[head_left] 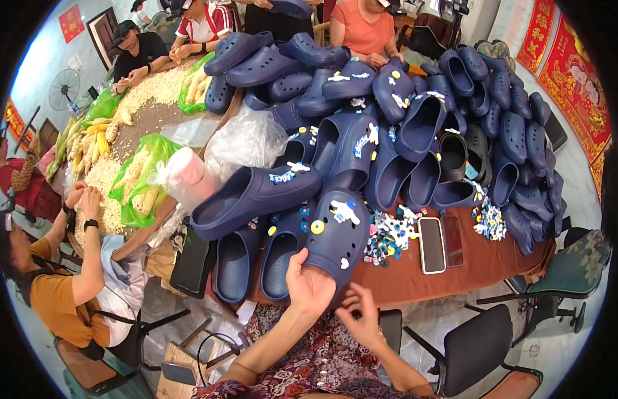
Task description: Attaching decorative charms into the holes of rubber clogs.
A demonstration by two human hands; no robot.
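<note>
My left hand (pixel 310 287) grips a navy foam clog (pixel 336 233) from its heel end, thumb on the outside and the fingers partly hidden behind or inside it. Small charms sit on the clog's upper: a white and blue figure (pixel 345 211), a yellow ring (pixel 317 227) and a white heart (pixel 345 264). Just right of the clog's lower edge is my right hand (pixel 359 318), its fingers bent and a little apart, with nothing visible in them. Loose charms (pixel 389 241) lie heaped on the brown table cover beyond my hands.
Many navy clogs (pixel 515 133) are piled across the brown-covered table (pixel 402 286). A phone (pixel 432 246) lies beside the charms; a second charm heap (pixel 488 219) is farther right. Left, people shell corn (pixel 100 143) at another table. Chairs (pixel 475 339) stand at right.
</note>
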